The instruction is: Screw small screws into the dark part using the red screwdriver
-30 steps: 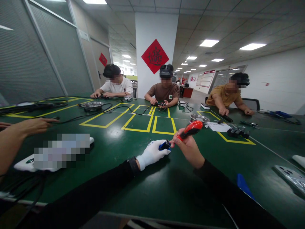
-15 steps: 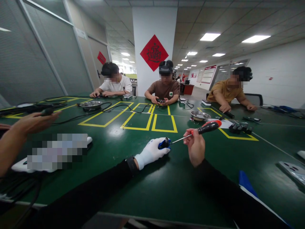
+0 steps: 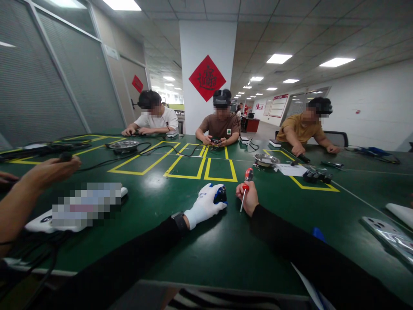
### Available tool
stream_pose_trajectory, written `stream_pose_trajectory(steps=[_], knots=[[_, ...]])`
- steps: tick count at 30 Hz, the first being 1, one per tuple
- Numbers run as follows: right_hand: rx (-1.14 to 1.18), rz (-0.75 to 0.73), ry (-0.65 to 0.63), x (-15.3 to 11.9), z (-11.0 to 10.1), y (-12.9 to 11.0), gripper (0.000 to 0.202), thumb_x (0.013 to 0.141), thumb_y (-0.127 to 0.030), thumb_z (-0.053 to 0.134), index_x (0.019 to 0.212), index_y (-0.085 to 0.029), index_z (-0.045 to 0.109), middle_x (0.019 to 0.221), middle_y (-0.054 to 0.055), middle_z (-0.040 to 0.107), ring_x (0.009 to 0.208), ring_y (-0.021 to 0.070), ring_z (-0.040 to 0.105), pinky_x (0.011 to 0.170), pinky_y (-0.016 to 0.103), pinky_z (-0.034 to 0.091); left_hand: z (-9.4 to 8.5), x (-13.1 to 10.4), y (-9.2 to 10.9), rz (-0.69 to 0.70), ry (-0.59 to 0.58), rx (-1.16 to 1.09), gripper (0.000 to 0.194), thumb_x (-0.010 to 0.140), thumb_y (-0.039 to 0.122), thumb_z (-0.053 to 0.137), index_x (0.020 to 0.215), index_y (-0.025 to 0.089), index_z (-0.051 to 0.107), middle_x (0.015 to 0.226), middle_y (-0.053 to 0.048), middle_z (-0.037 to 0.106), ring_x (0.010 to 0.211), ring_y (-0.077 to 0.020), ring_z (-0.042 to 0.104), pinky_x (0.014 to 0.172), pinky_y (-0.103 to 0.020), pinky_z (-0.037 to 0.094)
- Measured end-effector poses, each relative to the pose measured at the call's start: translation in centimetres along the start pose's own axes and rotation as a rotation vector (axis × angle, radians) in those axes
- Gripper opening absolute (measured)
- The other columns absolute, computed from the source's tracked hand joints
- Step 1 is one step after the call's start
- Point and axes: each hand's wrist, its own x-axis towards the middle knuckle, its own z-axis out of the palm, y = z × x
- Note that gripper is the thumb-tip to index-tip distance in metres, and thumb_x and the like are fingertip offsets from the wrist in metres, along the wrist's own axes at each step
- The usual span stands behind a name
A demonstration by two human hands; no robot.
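- Gloved left hand (image 3: 205,204) grips a small black part (image 3: 221,195) over the green desk (image 3: 209,256).
- Bare right hand (image 3: 251,199) grips a red-and-black screwdriver (image 3: 248,174) near it, shaft apart from the part.

Narrow gap between left hand (image 3: 204,207), right hand (image 3: 252,201); tabletop (image 3: 193,267) open nearer; bowl (image 3: 266,161) obstructs beyond.

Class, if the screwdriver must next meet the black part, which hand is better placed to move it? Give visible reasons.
Right, probably: the bare right hand grips the screwdriver, near the black part. The gloved left hand is occupied, holding that part.
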Motion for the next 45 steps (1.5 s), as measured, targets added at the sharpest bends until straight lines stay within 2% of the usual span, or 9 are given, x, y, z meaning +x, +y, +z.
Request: stream_pose_trajectory(steps=[2,7,14,18,22,25,29,38,45], knots=[[-0.040,0.048,-0.055,0.3,0.0,0.0,0.038,0.075,-0.039,0.050,0.044,-0.021,0.039,0.046,0.000,0.050,0.041,0.0100,0.039,0.045,0.025,0.035,-0.3,0.0,0.2,0.032,0.023,0.011,0.073,0.070,0.050,0.063,0.134,0.021,0.042,0.130,-0.012,0.051,0.128,-0.0324,0.037,0.108,-0.048,0.023],[-0.038,0.093,-0.145,0.4,-0.2,-0.8,0.041,0.074,-0.042,0.047,0.040,-0.020,0.039,0.053,0.003,0.053,0.047,0.0112,0.044,0.049,0.025,0.038,-1.1,0.1,0.8,0.143,0.014,0.036,0.031,0.070,0.047,0.064,0.090,0.023,0.067,0.099,-0.002,0.066,0.104,-0.0240,0.055,0.111,-0.046,0.015],[0.043,0.112,-0.170,0.1,-0.6,-1.5,0.040,0.074,-0.045,0.046,0.042,-0.021,0.041,0.056,0.004,0.051,0.053,0.0143,0.044,0.054,0.028,0.041,-1.2,0.5,0.6,0.166,0.237,-0.061,0.036,0.079,0.036,0.056,0.112,0.020,0.054,0.111,-0.007,0.060,0.109,-0.0215,0.052,0.106,-0.039,0.029],[0.058,0.111,-0.151,0.0,-0.7,-1.3,0.039,0.074,-0.046,0.047,0.045,-0.020,0.046,0.057,0.003,0.051,0.053,0.0146,0.043,0.053,0.028,0.039,-2.5,2.3,-2.3,0.032,0.260,-0.160,0.033,0.085,0.035,0.047,0.113,0.019,0.047,0.100,-0.007,0.061,0.092,-0.0191,0.059,0.087,-0.034,0.045],[0.058,0.118,-0.150,-0.2,-0.6,-1.3,0.040,0.074,-0.046,0.046,0.045,-0.019,0.048,0.056,0.003,0.050,0.053,0.0139,0.042,0.053,0.027,0.039,-5.2,3.9,-7.2,-0.260,0.384,-0.114,0.029,0.084,0.036,0.044,0.106,0.018,0.045,0.086,-0.007,0.062,0.078,-0.0202,0.062,0.074,-0.033,0.047],[0.057,0.118,-0.149,-0.2,-0.5,-1.3,0.040,0.075,-0.045,0.047,0.045,-0.019,0.048,0.056,0.003,0.050,0.053,0.0137,0.042,0.053,0.027,0.039,-7.4,4.5,-10.3,-0.432,0.368,-0.130,0.034,0.085,0.039,0.040,0.111,0.018,0.040,0.079,-0.005,0.062,0.062,-0.0173,0.060,0.066,-0.032,0.048],[0.049,0.117,-0.149,-0.1,-0.6,-1.0,0.039,0.074,-0.046,0.048,0.046,-0.020,0.049,0.057,0.003,0.051,0.053,0.0141,0.041,0.053,0.027,0.039,-9.4,4.4,-12.7,-0.491,0.365,-0.066,0.039,0.087,0.042,0.035,0.116,0.017,0.036,0.087,-0.008,0.061,0.059,-0.0177,0.059,0.059,-0.032,0.048],[0.052,0.135,-0.144,0.0,-0.7,-0.9,0.038,0.075,-0.043,0.047,0.046,-0.019,0.050,0.058,0.003,0.051,0.054,0.0137,0.042,0.055,0.027,0.039,-12.0,2.9,-15.6,-0.324,0.175,0.725,0.038,0.081,0.038,0.045,0.115,0.022,0.052,0.106,-0.013,0.054,0.095,-0.0302,0.054,0.083,-0.041,0.040],[0.046,0.139,-0.146,-0.1,-0.7,-0.9,0.037,0.076,-0.040,0.047,0.046,-0.018,0.052,0.057,0.003,0.052,0.054,0.0127,0.043,0.055,0.026,0.038,-12.4,4.0,-17.1,-0.144,0.239,0.792,0.035,0.086,0.020,0.035,0.109,0.026,0.060,0.110,-0.009,0.054,0.109,-0.0281,0.043,0.099,-0.047,0.025]])
